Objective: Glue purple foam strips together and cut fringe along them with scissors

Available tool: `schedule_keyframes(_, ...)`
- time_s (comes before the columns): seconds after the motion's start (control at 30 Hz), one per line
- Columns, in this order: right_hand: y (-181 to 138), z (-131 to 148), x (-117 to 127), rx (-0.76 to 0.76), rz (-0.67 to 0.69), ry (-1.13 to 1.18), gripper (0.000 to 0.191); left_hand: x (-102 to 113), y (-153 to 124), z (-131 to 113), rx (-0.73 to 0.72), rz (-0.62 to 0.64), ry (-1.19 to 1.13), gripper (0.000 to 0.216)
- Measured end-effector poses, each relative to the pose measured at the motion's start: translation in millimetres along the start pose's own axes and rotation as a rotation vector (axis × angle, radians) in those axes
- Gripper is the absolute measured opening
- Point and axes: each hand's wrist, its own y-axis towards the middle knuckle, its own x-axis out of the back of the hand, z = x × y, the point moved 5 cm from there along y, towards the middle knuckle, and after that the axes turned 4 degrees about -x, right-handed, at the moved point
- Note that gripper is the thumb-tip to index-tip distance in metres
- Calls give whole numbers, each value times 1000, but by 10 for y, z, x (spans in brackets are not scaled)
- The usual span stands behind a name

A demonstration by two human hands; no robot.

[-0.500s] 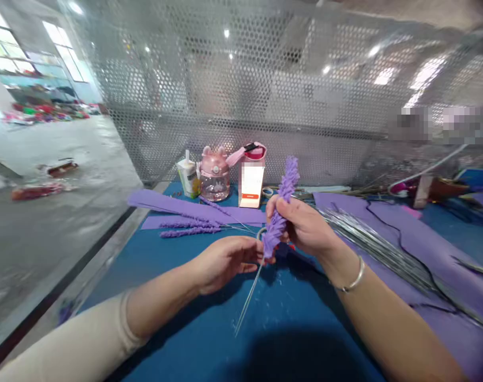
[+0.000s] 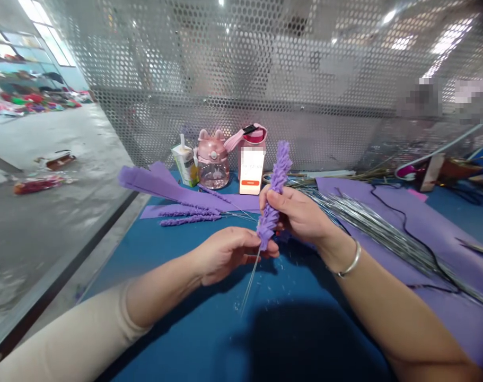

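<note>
Between my hands stands a purple artificial lavender stem (image 2: 281,167), slightly tilted, with ruffled material round it and thin wires (image 2: 250,284) trailing from its lower end. My right hand (image 2: 300,212), with a silver bangle on the wrist, pinches the stem around its middle. At the bottom of the ruffles, my left hand (image 2: 231,252) closes its thumb and fingers on the base, just above the bare wires. Several thinner purple stems (image 2: 191,218) lie on the blue table (image 2: 177,260) beyond my left hand, their wires pointing right.
Purple sheets (image 2: 173,185) lie at the back left, and a larger purple sheet (image 2: 444,239) with a bundle of wires (image 2: 384,228) is at right. A drink carton (image 2: 184,164), pink bottle (image 2: 213,162) and lit phone (image 2: 251,172) stand before the perforated metal panel (image 2: 209,106).
The left fingers, partly spread before, now close on the stem's base. The purple stem stands a little more upright. The camera view has shifted slightly, with the background sitting higher.
</note>
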Motion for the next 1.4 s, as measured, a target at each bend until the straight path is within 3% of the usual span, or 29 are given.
schedule_keyframes(0.27, -4, -2, -33, -26, -50, -77, 32, 6, -6, -4, -80, -52, 245, 16)
schedule_keyframes(0.37, -12, 6, -16, -32, -77, -127, 30, -22, -23, -66, -115, 4, 311, 23)
schedule_keyframes(0.47, -4, 1, 33, -34, -96, -52, 28, -83, -50, -111, -81, 153, 225, 38)
schedule_keyframes(0.57, 19, -21, 85, -35, -121, 20, 29, -88, -41, -105, -73, 178, 57, 43)
schedule_keyframes(0.7, 66, -73, 73, -18, -121, -113, 31, 61, 45, -44, -148, -54, -34, 29)
schedule_keyframes(0.83, 107, -207, -141, 0, 44, -510, 31, 305, 73, -163, -388, -371, 46, 32)
schedule_keyframes(0.93, 108, -344, -309, -17, 88, -670, 29, 416, 99, -241, -414, -452, 172, 37)
schedule_keyframes(1.1, 41, -383, -421, -45, 97, -861, 42, 513, 142, -286, -381, -506, 370, 28)
schedule_keyframes(1.17, 16, -295, -329, -28, 48, -975, 46, 556, 133, -299, -391, -537, 350, 36)
schedule_keyframes(1.23, 24, -189, -123, -20, -84, -1068, 48, 594, 128, -304, -388, -534, 332, 45)
schedule_keyframes(1.33, 119, -129, 314, -58, -239, -1158, 49, 643, 149, -274, -368, -466, 417, 46)
schedule_keyframes(1.4, 229, -165, 668, -116, -304, -1219, 39, 704, 183, -215, -352, -443, 519, 42)
